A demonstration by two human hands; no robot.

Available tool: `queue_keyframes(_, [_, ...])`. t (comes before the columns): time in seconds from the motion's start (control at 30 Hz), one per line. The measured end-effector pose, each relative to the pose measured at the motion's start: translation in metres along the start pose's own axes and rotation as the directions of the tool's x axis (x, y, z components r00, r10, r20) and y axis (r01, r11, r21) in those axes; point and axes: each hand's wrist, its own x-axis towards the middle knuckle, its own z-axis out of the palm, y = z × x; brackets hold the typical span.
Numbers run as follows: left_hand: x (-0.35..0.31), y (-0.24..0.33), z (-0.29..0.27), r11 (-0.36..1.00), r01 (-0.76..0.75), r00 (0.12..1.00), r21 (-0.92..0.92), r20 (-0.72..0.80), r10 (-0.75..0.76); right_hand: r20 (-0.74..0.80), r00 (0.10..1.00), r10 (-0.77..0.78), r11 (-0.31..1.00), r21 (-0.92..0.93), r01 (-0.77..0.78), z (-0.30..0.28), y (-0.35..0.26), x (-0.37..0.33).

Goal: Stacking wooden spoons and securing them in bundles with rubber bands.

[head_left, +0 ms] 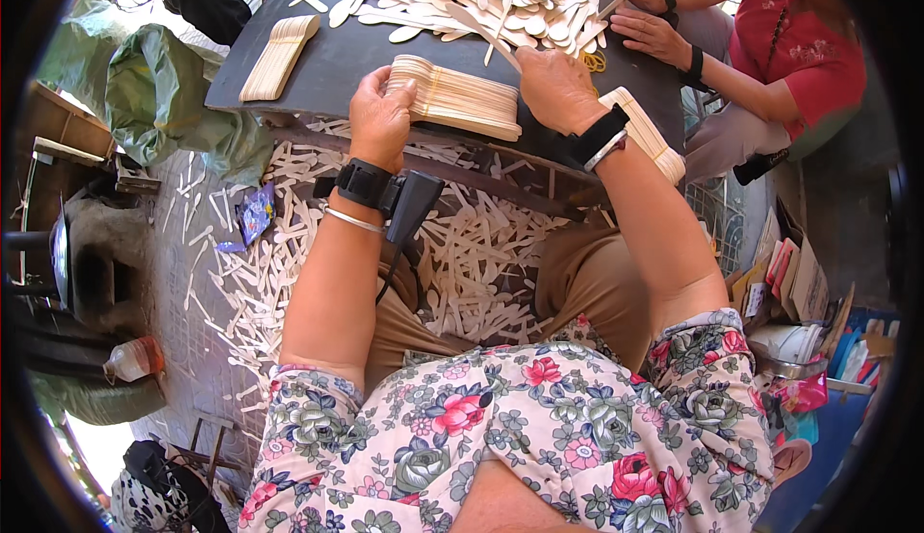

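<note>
My left hand (380, 114) is closed round the rounded end of a bundle of wooden spoons (467, 100) at the near edge of the dark table. A yellowish band appears to run across the bundle. My right hand (558, 88), just right of the bundle's far end, grips a long flat wooden piece (474, 25) that points up and left over the pile. Its exact kind cannot be told, since my fingers hide the lower end. Beyond both hands spreads a heap of loose wooden spoons (539, 9).
Another spoon bundle (279, 58) lies at the table's left; one more (643, 134) is under my right wrist. Yellow rubber bands (595, 61) sit beside the heap. A co-worker in red (799, 52) handles pieces at the right. Discarded wooden pieces (481, 264) cover the floor below.
</note>
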Motion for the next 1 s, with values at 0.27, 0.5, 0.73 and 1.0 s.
queue_keyframes(0.27, [0.003,0.002,0.007,0.428,-0.317,0.895,0.846,0.117,0.43,-0.257,0.952,0.167,0.762,0.646,0.041,0.009,-0.014,-0.04])
queue_keyframes(0.5, [-0.032,0.03,0.03,0.697,-0.619,0.776,0.361,0.145,0.614,-0.411,0.906,0.101,0.684,0.69,0.237,0.006,-0.002,-0.049])
queue_keyframes(0.73, [-0.036,0.029,0.022,0.86,-0.442,0.896,0.253,0.155,0.415,-0.091,0.96,0.265,-0.021,0.995,0.1,0.001,0.009,-0.048])
queue_keyframes(1.0, [-0.061,0.019,0.04,0.968,-0.201,0.921,0.151,0.366,0.135,-0.003,0.952,0.305,-0.118,0.992,0.041,0.011,-0.014,-0.051])
